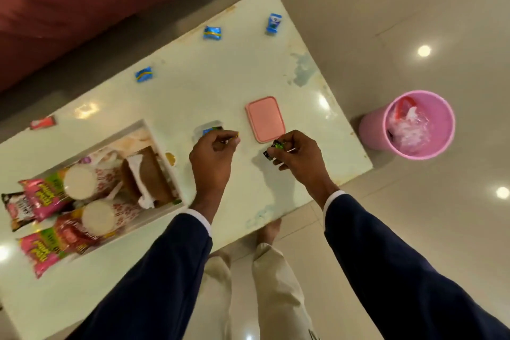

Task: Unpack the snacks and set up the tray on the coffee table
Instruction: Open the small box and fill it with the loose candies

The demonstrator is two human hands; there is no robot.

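My left hand [214,152] hovers over a small clear container [205,128] on the pale coffee table [220,77], its fingers pinched on a small piece I cannot identify. My right hand [296,150] pinches a small green and black wrapper [273,148] just below the pink lid [265,119]. A white tray [154,135] at the left holds two paper cups [80,182], snack packets [44,196], a brown bag and a white spoon. Three blue wrapped candies [212,32] lie scattered on the far side of the table.
A pink bin [372,130] with crumpled plastic stands on the floor to the right of the table. A red sofa [69,8] runs along the far side. A small red packet [42,122] lies at the table's left edge. My feet are below the near edge.
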